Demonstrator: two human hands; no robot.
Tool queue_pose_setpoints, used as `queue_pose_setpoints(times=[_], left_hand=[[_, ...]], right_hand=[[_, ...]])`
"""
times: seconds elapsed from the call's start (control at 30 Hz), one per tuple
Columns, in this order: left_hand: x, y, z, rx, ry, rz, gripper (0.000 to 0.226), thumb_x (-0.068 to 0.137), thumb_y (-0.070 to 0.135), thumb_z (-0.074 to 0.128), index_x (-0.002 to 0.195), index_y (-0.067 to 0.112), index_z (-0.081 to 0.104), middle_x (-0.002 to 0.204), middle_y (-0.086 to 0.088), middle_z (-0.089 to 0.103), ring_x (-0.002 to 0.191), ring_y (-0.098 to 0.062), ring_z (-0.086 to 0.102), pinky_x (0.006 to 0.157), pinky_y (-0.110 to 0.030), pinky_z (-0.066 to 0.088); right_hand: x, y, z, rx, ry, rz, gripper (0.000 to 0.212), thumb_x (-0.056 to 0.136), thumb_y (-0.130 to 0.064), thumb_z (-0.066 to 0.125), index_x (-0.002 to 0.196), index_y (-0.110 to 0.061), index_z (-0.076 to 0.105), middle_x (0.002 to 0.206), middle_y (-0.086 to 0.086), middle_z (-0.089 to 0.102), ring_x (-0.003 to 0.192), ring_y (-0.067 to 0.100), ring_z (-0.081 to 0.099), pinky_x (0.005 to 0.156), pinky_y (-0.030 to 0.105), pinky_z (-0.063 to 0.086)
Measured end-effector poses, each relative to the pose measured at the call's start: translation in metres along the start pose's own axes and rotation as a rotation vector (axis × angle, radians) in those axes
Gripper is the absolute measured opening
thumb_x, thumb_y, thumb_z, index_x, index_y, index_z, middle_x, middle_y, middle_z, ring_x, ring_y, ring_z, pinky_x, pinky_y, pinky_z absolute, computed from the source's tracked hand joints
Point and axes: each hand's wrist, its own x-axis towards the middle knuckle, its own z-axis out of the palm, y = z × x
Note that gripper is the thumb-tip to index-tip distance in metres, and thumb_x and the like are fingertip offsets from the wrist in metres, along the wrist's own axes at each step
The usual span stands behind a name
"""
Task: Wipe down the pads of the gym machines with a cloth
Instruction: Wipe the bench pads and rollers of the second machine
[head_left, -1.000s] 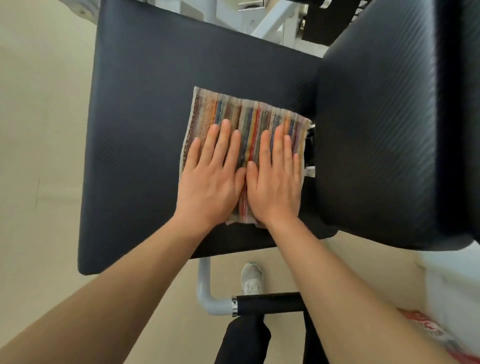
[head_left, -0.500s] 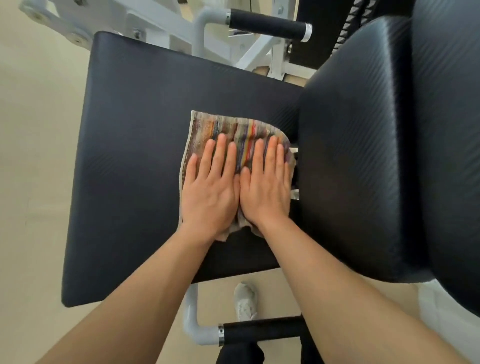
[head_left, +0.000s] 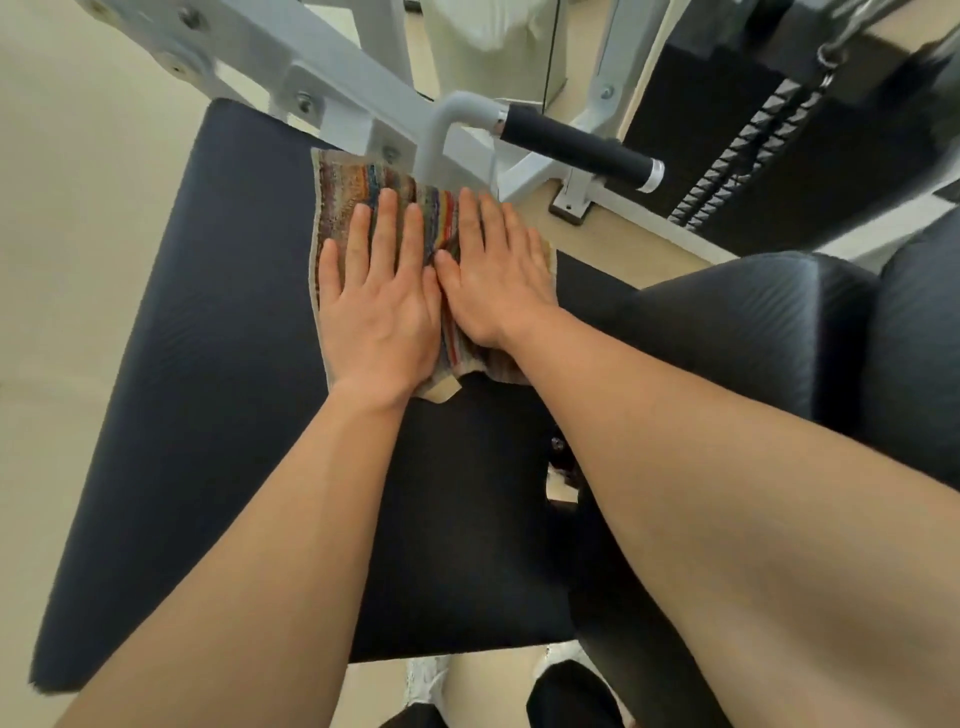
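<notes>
A striped multicolour cloth (head_left: 353, 192) lies flat on the far part of the black seat pad (head_left: 208, 364). My left hand (head_left: 379, 291) and my right hand (head_left: 493, 275) rest side by side on the cloth, palms down with fingers stretched out, pressing it against the pad without gripping it. The cloth's far edge reaches the pad's far edge, under the white frame. Most of the cloth is hidden beneath my hands. A second black pad (head_left: 779, 332), the back rest, bulges at the right beside my right forearm.
The machine's white frame (head_left: 311, 67) crosses just beyond my fingertips, with a black-gripped handle (head_left: 576, 145) sticking out to the right. A black weight stack (head_left: 753, 156) stands at the upper right. Beige floor surrounds the pad. A white shoe (head_left: 426, 680) shows below.
Both hands have pushed the cloth away from me along the seat pad to its far edge. The view has tilted up, so the frame and handle now show.
</notes>
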Motion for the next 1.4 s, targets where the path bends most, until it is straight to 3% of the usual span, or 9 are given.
queue_pose_setpoints(times=[0.13,0.27,0.4,0.53,0.8,0.97,1.1,1.27,1.4], left_hand=[[0.020,0.006,-0.004,-0.001,-0.020,-0.038,0.057,0.106,0.041,0.021,0.160,0.024,0.015,0.169,-0.002,0.011,0.155,-0.022,0.009,0.125,-0.048,0.011],[0.047,-0.001,-0.009,0.024,-0.017,0.002,0.054,0.105,0.039,0.025,0.155,0.021,0.030,0.164,-0.004,0.027,0.154,-0.024,0.015,0.124,-0.049,0.013],[0.081,-0.011,-0.016,0.078,-0.009,0.129,0.037,0.102,0.037,0.033,0.125,0.019,0.056,0.131,-0.005,0.059,0.132,-0.030,0.045,0.116,-0.048,0.026],[0.113,-0.038,-0.029,0.155,-0.048,0.241,0.037,0.102,0.037,0.033,0.104,0.020,0.065,0.104,-0.003,0.067,0.102,-0.028,0.057,0.106,-0.042,0.033],[0.171,-0.087,-0.055,0.004,-0.187,0.032,0.038,0.088,0.050,0.047,0.087,0.027,0.077,0.080,-0.007,0.071,0.082,-0.032,0.061,0.075,-0.038,0.044],[0.197,-0.119,-0.060,-0.084,-0.354,-0.270,0.036,0.088,0.039,0.048,0.072,0.012,0.067,0.078,-0.014,0.065,0.080,-0.033,0.057,0.067,-0.038,0.045],[0.213,-0.119,-0.056,-0.108,-0.499,-0.329,0.033,0.092,0.034,0.046,0.067,0.015,0.056,0.087,-0.013,0.060,0.087,-0.033,0.055,0.072,-0.036,0.038],[0.177,-0.104,-0.054,-0.048,-0.270,-0.212,0.042,0.090,0.038,0.036,0.075,0.014,0.068,0.085,-0.011,0.066,0.085,-0.032,0.057,0.071,-0.039,0.045],[0.159,-0.086,-0.066,0.099,-0.170,-0.028,0.046,0.091,0.038,0.034,0.078,0.015,0.072,0.083,-0.005,0.068,0.081,-0.027,0.057,0.070,-0.038,0.045]], right_hand=[[0.029,0.005,-0.031,0.003,-0.146,-0.109,0.060,0.103,-0.049,0.032,0.154,-0.017,0.023,0.152,0.011,0.040,0.137,0.030,0.041,0.112,0.045,0.032],[0.054,0.001,-0.047,0.037,-0.269,-0.156,0.044,0.106,-0.043,0.030,0.139,-0.016,0.042,0.132,0.009,0.056,0.116,0.027,0.057,0.097,0.043,0.043],[0.054,0.006,-0.036,0.101,-0.161,-0.161,0.036,0.107,-0.044,0.025,0.119,-0.022,0.050,0.103,-0.001,0.057,0.088,0.020,0.055,0.075,0.038,0.038],[0.067,-0.016,-0.028,0.136,-0.054,-0.214,0.035,0.107,-0.042,0.024,0.110,-0.022,0.052,0.093,-0.002,0.053,0.082,0.022,0.057,0.069,0.039,0.042],[0.084,-0.064,-0.033,-0.034,0.146,-0.191,0.039,0.107,-0.037,0.029,0.110,-0.018,0.063,0.104,0.007,0.065,0.094,0.031,0.060,0.067,0.041,0.034],[0.114,-0.109,-0.046,0.164,-0.161,-0.313,0.032,0.100,-0.024,0.038,0.125,-0.011,0.054,0.122,0.010,0.059,0.106,0.031,0.059,0.077,0.039,0.041],[0.137,-0.107,-0.056,0.244,-0.337,-0.367,0.021,0.104,-0.027,0.032,0.106,-0.017,0.049,0.114,0.007,0.061,0.091,0.024,0.052,0.075,0.037,0.039],[0.114,-0.079,-0.057,0.170,-0.303,-0.437,0.033,0.105,-0.038,0.038,0.128,-0.020,0.052,0.116,0.007,0.066,0.102,0.030,0.062,0.080,0.038,0.045],[0.112,-0.050,-0.073,-0.037,-0.307,-0.495,0.036,0.102,-0.047,0.040,0.114,-0.018,0.058,0.100,0.006,0.065,0.088,0.026,0.061,0.074,0.038,0.049]])
